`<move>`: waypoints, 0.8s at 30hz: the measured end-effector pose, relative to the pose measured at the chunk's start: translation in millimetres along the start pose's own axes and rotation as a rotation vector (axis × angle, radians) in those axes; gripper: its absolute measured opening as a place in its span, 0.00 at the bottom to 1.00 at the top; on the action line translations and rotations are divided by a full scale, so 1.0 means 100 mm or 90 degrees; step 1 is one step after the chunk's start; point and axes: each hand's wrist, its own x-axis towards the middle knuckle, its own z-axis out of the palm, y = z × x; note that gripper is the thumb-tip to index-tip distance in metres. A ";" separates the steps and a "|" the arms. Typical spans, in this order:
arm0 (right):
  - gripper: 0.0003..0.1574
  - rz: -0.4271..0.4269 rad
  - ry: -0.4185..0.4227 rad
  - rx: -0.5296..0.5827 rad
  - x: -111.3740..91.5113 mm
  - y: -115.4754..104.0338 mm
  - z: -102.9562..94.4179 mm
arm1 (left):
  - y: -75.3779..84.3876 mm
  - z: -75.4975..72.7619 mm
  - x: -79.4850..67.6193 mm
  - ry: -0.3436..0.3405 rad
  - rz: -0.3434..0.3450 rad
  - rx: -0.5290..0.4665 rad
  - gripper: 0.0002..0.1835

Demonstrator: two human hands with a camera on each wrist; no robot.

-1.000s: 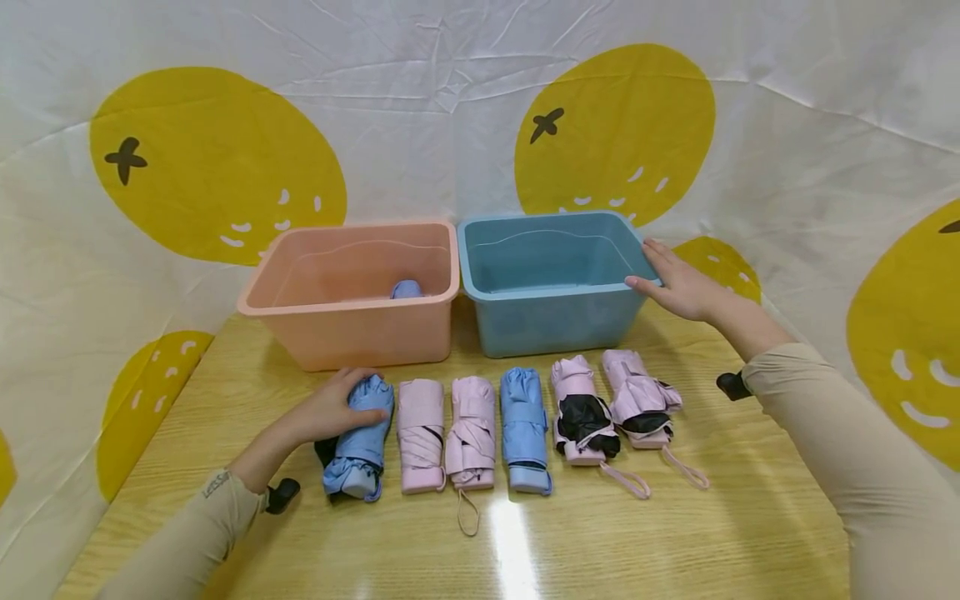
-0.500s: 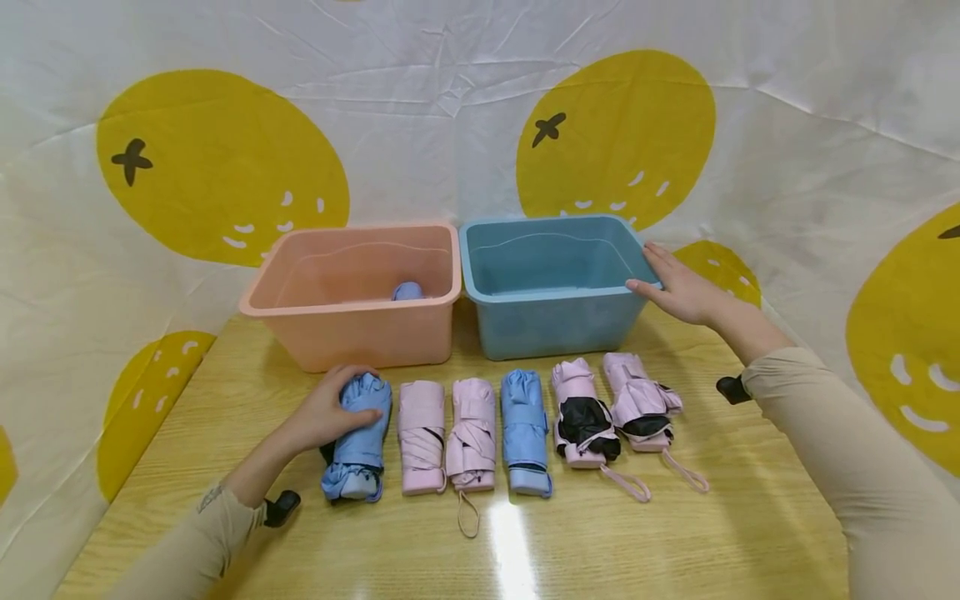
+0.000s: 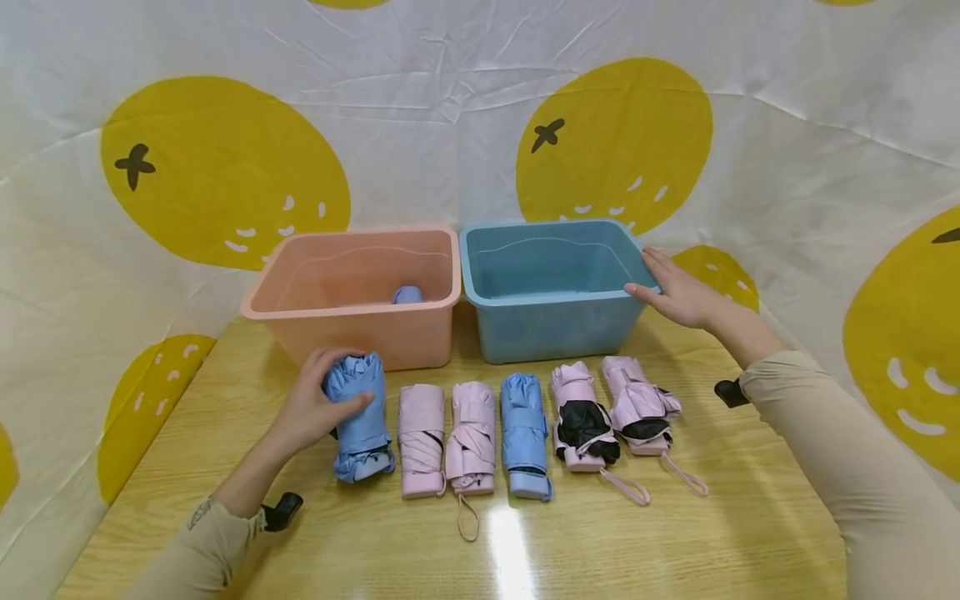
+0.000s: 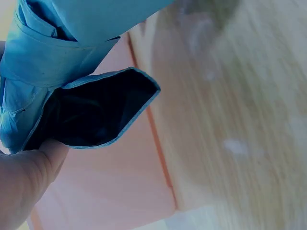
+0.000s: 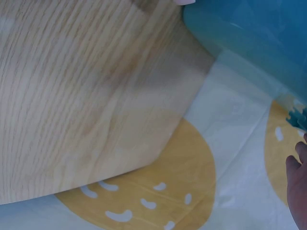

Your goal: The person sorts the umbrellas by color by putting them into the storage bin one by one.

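My left hand (image 3: 313, 406) grips a blue folded umbrella (image 3: 365, 421) at the left end of the row, thumb across its front and fingers behind its top. In the left wrist view, a loose flap (image 4: 100, 108) of the umbrella's fabric gapes beside my thumb, dark inside. My right hand (image 3: 678, 290) rests with extended fingers on the right front corner of the blue bin (image 3: 558, 325). Left of that bin stands a pink bin (image 3: 360, 337), with the rounded end of a blue object (image 3: 408, 294) showing inside it.
Right of the held umbrella lie two pink umbrellas, one plain (image 3: 422, 437) and one with a strap (image 3: 473, 433), another blue umbrella (image 3: 525, 433), and two looser pink umbrellas (image 3: 585, 417) showing black lining. A fruit-print cloth (image 3: 405, 117) hangs behind the wooden table (image 3: 600, 542).
My left hand has tightened on the leftmost blue umbrella and raised it slightly, away from me and more upright. My right hand stays at the blue bin's corner.
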 end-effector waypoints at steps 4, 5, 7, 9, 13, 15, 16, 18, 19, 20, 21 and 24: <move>0.56 0.000 0.002 0.001 -0.01 -0.01 0.00 | 0.07 -0.04 0.03 0.056 0.031 -0.011 0.32; 0.56 0.001 0.002 0.000 -0.01 -0.01 0.00 | 0.10 -0.05 0.04 0.071 0.039 -0.019 0.32; 0.56 0.000 0.005 -0.001 0.00 -0.02 0.00 | 0.15 -0.08 0.06 0.104 0.054 -0.040 0.32; 0.56 0.000 0.005 -0.002 0.00 -0.02 0.00 | 0.21 -0.11 0.09 0.134 0.069 -0.071 0.34; 0.56 0.000 0.004 -0.002 0.00 -0.02 0.01 | 0.34 -0.20 0.17 0.182 0.080 -0.111 0.35; 0.56 0.000 0.005 -0.003 0.00 -0.01 0.01 | 0.41 -0.25 0.22 0.198 0.076 -0.126 0.35; 0.56 0.001 0.006 -0.003 0.00 -0.01 0.02 | 0.45 -0.28 0.24 0.202 0.072 -0.136 0.35; 0.56 0.001 0.007 -0.003 0.01 0.00 0.02 | 0.51 -0.33 0.31 0.210 0.069 -0.166 0.35; 0.56 0.001 0.007 -0.003 0.01 0.00 0.02 | 0.53 -0.36 0.35 0.213 0.069 -0.178 0.34; 0.56 0.002 0.006 -0.003 0.01 0.01 0.02 | 0.55 -0.39 0.39 0.217 0.069 -0.186 0.34; 0.56 0.003 0.006 -0.003 0.01 0.01 0.02 | 0.57 -0.41 0.42 0.220 0.071 -0.193 0.34; 0.56 0.004 0.007 -0.002 0.02 0.01 0.02 | 0.62 -0.49 0.55 0.234 0.077 -0.210 0.33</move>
